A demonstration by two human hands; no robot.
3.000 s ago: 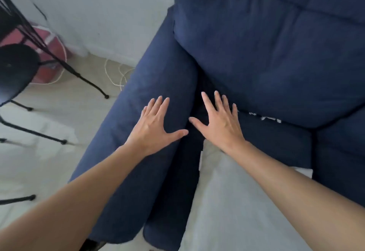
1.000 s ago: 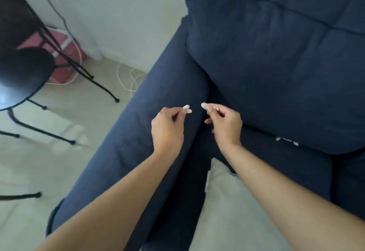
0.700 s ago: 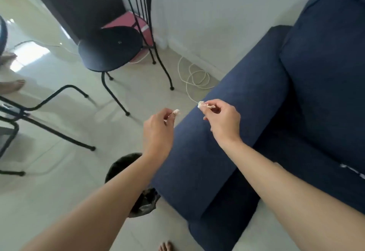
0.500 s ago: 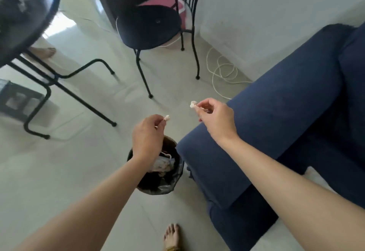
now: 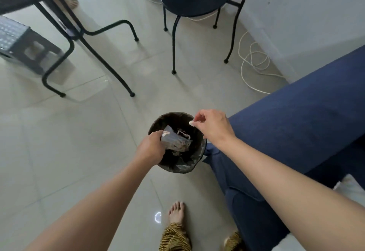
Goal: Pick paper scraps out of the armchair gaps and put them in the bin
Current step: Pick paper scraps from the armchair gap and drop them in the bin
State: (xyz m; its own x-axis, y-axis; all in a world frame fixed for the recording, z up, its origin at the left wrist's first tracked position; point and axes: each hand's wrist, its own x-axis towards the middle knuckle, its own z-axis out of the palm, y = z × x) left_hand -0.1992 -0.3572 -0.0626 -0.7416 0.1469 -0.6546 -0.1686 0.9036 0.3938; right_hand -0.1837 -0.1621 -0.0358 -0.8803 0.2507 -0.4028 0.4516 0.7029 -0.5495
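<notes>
Hovering over the bin [image 5: 178,167] beside the blue armchair [image 5: 296,132], both hands are at the drop step. Black-lined, the bin holds crumpled wrappers and paper. Above its near rim, the left hand [image 5: 151,148] pinches a paper scrap [image 5: 166,132]; above its far rim, the right hand [image 5: 211,125] pinches another scrap [image 5: 191,123]. Next, I reckon: part the fingers, let both fall inside.

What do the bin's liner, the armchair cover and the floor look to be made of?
Bin liner: thin black plastic film, judging by its crinkles and sheen. Armchair: navy woven fabric, matte, with stitched seams. Floor: glossy pale tile, probably ceramic; grout lines and reflections show.
</notes>
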